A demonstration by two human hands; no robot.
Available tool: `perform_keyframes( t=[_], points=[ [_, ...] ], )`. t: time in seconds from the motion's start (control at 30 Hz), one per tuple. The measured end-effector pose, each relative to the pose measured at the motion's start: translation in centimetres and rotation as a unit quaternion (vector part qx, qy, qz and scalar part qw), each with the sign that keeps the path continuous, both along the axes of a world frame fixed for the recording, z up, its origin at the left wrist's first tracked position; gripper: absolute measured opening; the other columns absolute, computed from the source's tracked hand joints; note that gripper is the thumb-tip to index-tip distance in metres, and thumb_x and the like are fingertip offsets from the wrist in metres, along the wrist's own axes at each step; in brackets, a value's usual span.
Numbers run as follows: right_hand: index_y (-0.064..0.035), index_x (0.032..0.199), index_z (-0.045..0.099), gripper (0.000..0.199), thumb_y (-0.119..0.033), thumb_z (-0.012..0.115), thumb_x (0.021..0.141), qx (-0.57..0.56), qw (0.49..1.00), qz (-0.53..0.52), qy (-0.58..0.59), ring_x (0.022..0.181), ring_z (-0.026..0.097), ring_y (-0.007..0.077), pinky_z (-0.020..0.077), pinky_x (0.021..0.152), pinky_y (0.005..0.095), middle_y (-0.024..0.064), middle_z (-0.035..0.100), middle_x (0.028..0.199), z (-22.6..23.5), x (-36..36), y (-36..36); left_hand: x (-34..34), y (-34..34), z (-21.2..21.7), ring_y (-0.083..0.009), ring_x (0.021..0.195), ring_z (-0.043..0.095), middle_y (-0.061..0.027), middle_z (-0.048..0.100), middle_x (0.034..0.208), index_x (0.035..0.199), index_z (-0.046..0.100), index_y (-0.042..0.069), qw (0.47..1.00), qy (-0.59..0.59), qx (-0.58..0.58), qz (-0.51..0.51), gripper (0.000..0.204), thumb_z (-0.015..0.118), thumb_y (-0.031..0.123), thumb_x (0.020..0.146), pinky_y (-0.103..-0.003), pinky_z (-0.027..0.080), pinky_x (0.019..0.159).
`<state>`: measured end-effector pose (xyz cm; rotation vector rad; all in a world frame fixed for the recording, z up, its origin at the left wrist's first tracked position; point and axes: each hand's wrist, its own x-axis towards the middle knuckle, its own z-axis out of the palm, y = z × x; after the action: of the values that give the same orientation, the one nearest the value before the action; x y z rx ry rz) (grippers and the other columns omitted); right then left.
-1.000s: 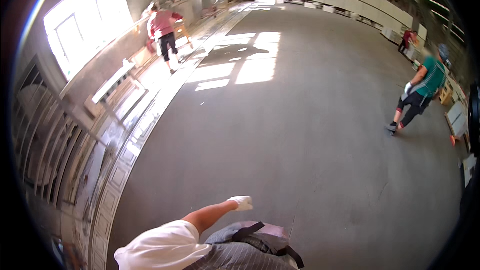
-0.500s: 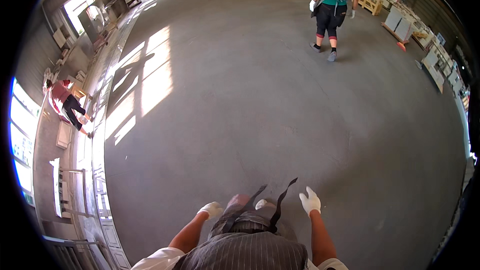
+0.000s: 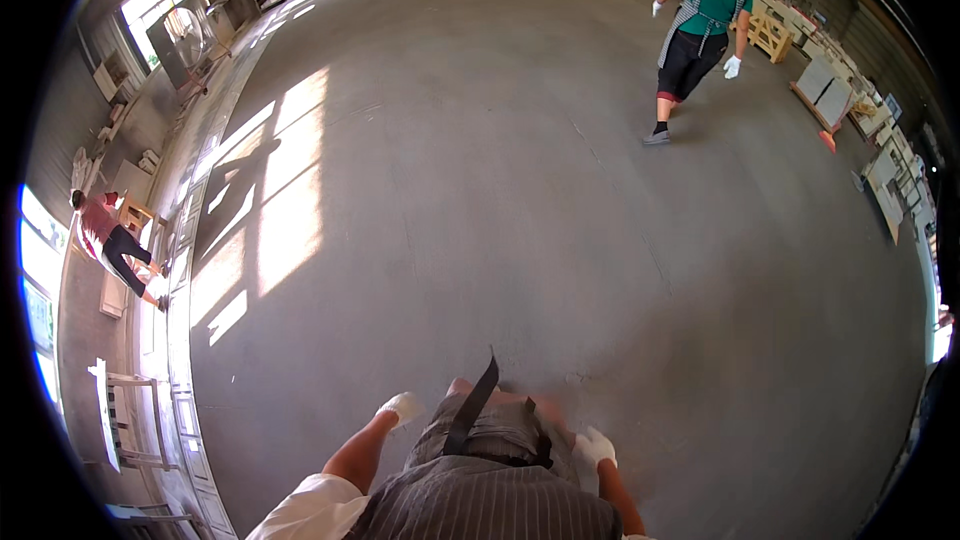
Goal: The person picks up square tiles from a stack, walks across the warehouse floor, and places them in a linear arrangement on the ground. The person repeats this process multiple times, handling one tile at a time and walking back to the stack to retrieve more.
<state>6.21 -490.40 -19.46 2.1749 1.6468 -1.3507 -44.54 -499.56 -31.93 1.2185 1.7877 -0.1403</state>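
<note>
My left hand (image 3: 402,407), in a white glove, hangs beside my left hip with its fingers loosely extended and nothing seen in them. On the other side, my right hand (image 3: 597,448) is also gloved in white, close to my right thigh. Its fingers are slightly apart and it appears to hold nothing. Between the hands is my dark pinstriped apron (image 3: 480,502), with a loose black strap (image 3: 472,406) sticking up from the waist. My legs and feet are partly hidden by the apron and blurred.
A wide grey floor (image 3: 450,210) stretches ahead, with sunlit patches at left. Ahead right walks a person (image 3: 712,15) in a green shirt. Another person (image 3: 110,238) stands by the left wall. Stone slabs (image 3: 826,92) and a wooden crate (image 3: 769,36) line the right side.
The floor and left wall have shifted down and left in view. My right hand has drawn back toward my thigh. The green-shirted person has stepped on and sits farther right.
</note>
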Motion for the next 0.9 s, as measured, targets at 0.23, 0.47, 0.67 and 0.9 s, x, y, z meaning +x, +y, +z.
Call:
perform_keyframes(
  t=[0.23,0.47,0.67,0.9],
  points=[
    [-0.0041,0.126,0.057,0.062,-0.050,0.051,0.086,-0.093,0.995,-0.040,0.022,0.124,0.048,0.0352,0.0385,0.103,0.0393,0.0178,0.059,0.125,-16.0,7.3,8.3,2.1,39.9,18.5,-0.0319,0.111,0.059,-0.0148,0.063,0.118,0.119,0.060,0.007,0.976,-0.116,0.155,0.097,0.048,0.059,0.041,0.086,-0.038,0.045,0.095],
    [-0.0040,0.129,0.055,0.057,-0.043,0.055,0.087,0.314,0.883,0.347,0.029,0.102,0.063,0.0337,0.0505,0.085,0.0412,0.0159,0.067,0.109,-18.5,5.1,46.5,2.6,57.0,12.6,-0.0320,0.113,0.058,-0.0173,0.063,0.119,0.120,0.061,0.007,0.979,-0.147,0.142,0.012,0.051,0.057,0.042,0.084,-0.041,0.043,0.096],
    [0.0000,0.130,0.054,0.052,-0.028,0.063,0.087,0.075,0.961,-0.117,0.240,0.085,0.063,0.0175,0.0504,0.075,0.0302,0.0098,0.066,0.110,-4.8,-12.3,85.6,-8.3,60.7,6.0,-0.0296,0.120,0.054,-0.0134,0.060,0.128,0.125,0.060,0.007,0.993,-0.004,0.034,0.117,0.046,0.052,0.032,0.088,-0.038,0.039,0.102],
    [-0.0032,0.129,0.055,0.041,-0.019,0.059,0.091,0.116,0.914,-0.075,0.381,0.059,0.046,0.0030,0.0366,0.050,0.0200,-0.0028,0.057,0.076,2.9,-29.2,109.6,-15.3,72.7,-1.1,-0.0200,0.114,0.057,-0.0021,0.064,0.121,0.123,0.063,0.015,0.962,0.029,-0.178,0.205,0.045,0.059,0.041,0.087,-0.036,0.041,0.098]
  ],
)
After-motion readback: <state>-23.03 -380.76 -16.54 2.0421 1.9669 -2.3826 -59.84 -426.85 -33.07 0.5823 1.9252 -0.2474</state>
